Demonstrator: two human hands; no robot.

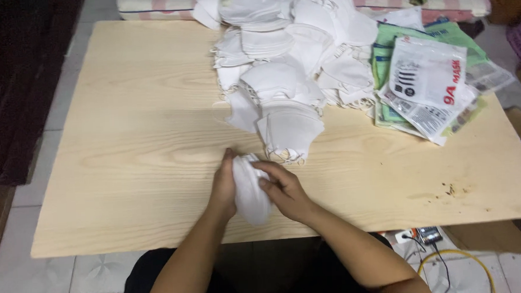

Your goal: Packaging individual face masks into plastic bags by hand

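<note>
The left hand (223, 186) and right hand (284, 189) clasp one folded white mask (250, 191) between them at the table's (125, 140) six o'clock edge, fingers pressed around it. At twelve o'clock a big heap of loose white masks (286, 63) looks unsorted, so most work seems left. At two o'clock lie flat printed pouches (427, 80); whether any hold masks, I cannot tell.

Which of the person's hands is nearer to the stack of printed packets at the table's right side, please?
Right. The right hand lies on the packets' side of the folded white mask; the left hand lies beyond it.
</note>
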